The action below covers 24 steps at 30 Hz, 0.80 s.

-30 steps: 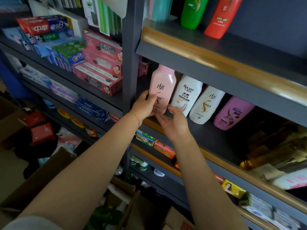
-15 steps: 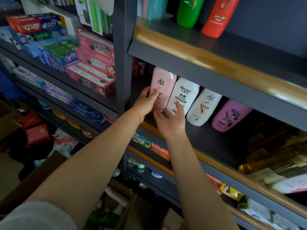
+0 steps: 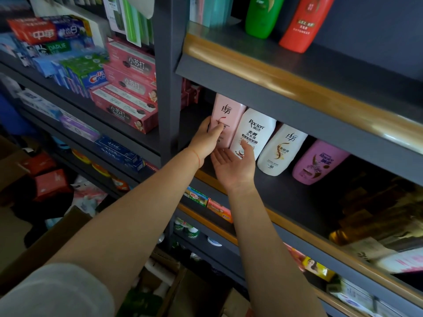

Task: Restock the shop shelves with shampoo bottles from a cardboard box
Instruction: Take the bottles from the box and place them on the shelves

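Pale pink shampoo bottle (image 3: 226, 118), black script, upright at left end of middle shelf (image 3: 297, 202), touching white bottle (image 3: 254, 131). Left hand (image 3: 207, 139) grips its side; right hand (image 3: 233, 164) loose, palm up, thumb on white bottle. Bottle pushed further back than half second earlier.

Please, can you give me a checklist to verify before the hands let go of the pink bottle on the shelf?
1. Pink bottle is on the shelf: ok; its base is hidden behind the hands.
2. Left hand holds the pink bottle: ok, fingers wrap round its lower part.
3. Right hand is free: ok, open palm up, thumb on the white Raclen bottle.
4. Pink bottle label faces front: ok.
5. Pink bottle stands in line with the row: ok, beside the white Raclen bottle, touching or nearly.
6. Pink bottle stands stable alone: cannot tell.
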{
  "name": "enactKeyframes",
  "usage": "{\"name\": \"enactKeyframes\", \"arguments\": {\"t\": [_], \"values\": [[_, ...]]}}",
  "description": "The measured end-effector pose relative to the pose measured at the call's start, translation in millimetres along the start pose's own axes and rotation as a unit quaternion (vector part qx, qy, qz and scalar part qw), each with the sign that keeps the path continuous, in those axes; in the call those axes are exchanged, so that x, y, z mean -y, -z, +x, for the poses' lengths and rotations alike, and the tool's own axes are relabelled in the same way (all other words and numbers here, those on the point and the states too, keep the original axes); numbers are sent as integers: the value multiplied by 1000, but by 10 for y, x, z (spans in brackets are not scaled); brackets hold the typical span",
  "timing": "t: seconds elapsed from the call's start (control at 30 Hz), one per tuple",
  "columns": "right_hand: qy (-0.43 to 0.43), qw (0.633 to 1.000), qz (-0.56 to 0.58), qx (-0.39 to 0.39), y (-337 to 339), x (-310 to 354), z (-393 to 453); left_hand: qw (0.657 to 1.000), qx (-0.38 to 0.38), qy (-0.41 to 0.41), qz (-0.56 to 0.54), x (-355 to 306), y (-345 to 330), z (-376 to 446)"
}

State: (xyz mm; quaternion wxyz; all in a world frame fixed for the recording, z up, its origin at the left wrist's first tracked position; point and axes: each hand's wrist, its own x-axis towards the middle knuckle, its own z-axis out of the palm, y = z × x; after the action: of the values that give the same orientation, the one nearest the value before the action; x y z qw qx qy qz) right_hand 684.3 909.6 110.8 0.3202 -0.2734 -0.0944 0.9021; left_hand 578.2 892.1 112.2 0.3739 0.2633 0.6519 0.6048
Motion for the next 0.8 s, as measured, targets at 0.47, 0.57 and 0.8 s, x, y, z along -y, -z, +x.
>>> {"name": "enactKeyframes", "arguments": {"t": [0.47, 0.57, 0.8], "values": [[4, 979, -197, 52, 123, -381, -537, 985, -141, -89, -54, 436, 492, -1211], [-65, 960, -268, 44, 384, -939, -494, 967, -252, 18, -29, 1168, 1043, -1651], [-332, 815, -474, -34, 1562, -2709, -259, 847, -374, 254, 279, 2929, 2205, -2791]]}}
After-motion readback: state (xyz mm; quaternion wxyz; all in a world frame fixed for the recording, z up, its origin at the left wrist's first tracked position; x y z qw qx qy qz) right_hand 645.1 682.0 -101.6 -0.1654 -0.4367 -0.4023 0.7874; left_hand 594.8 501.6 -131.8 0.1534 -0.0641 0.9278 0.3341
